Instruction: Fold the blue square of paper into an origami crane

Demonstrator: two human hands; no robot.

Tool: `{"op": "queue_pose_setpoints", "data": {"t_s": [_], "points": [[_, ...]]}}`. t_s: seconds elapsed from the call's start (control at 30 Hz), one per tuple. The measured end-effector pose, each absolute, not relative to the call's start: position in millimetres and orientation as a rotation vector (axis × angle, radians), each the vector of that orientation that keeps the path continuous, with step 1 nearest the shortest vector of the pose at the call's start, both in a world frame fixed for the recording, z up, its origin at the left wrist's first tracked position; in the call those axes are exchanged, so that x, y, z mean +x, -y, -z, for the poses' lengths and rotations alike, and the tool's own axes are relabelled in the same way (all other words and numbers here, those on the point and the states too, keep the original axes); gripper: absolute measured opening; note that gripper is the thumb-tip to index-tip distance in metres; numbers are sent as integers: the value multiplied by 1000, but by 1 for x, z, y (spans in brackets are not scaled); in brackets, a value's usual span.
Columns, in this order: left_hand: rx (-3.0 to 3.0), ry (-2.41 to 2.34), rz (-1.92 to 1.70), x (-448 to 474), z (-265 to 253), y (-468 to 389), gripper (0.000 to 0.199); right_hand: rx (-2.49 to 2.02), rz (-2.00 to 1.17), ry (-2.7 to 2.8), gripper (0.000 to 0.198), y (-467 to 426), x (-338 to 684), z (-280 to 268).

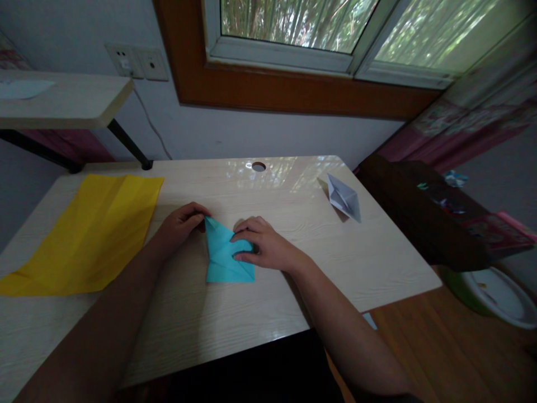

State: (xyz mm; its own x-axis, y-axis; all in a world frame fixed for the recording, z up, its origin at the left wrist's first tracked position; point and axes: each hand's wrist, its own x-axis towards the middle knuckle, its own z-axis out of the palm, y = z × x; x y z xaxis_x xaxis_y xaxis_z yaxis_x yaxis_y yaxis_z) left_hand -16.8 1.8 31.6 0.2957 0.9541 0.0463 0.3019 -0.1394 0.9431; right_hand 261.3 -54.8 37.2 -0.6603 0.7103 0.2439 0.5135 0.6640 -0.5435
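A sheet of light-blue folding paper (224, 260) with creases across it lies on the pale wooden table (260, 319) in front of me. At its upper left corner, my left hand (184, 224) pinches the paper between thumb and fingers. My right hand (264, 246) rests over the right side, its thumb and fingers apart and curved, with the fingertips touching the paper. Part of the right edge is hidden under that hand. The upper left part of the paper rises to a point at the left fingertips.
A large yellow sheet (100, 229) lies on the left of the table. A folded white paper boat (344, 197) stands at the back right. A raised shelf (62, 109) is at the left rear, and a round cable hole (259, 167) is near the back edge.
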Motion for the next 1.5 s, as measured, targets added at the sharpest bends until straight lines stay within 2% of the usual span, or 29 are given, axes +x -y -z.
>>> {"op": "queue_pose_setpoints", "data": {"t_s": [0.1, 0.3, 0.4, 0.7, 0.93, 0.97, 1.07, 1.13, 1.33, 1.5], "points": [[1736, -1134, -842, -18, -32, -1, 23, -977, -597, 2449, 40, 55, 260, -39], [1812, -1184, -810, -18, -30, -2, 26, -1091, -518, 2467, 63, 55, 262, -37], [1806, -1226, -828, -19, -26, -4, 28, -1199, -436, 2421, 66, 53, 269, -34], [1800, -1241, -803, -16, -28, -4, 29, -1358, -173, 2232, 39, 46, 278, -28], [1927, -1062, -883, -6, -21, -2, 15, -1214, -148, 2320, 23, 48, 269, -30], [1927, -1049, -900, -4, -19, -1, 15, -1157, -184, 2350, 25, 49, 266, -32], [1852, -991, -950, 1, -15, 1, 17, -1121, -255, 2358, 53, 52, 260, -35], [1769, -935, -982, 4, -14, 3, 18, -1139, -275, 2362, 63, 52, 258, -34], [1573, -826, -1010, 12, -21, 11, 30, -1205, -267, 2330, 35, 48, 261, -26], [1464, -922, -1002, 11, -22, 14, 39, -1169, -277, 2282, 30, 45, 264, -23]]}}
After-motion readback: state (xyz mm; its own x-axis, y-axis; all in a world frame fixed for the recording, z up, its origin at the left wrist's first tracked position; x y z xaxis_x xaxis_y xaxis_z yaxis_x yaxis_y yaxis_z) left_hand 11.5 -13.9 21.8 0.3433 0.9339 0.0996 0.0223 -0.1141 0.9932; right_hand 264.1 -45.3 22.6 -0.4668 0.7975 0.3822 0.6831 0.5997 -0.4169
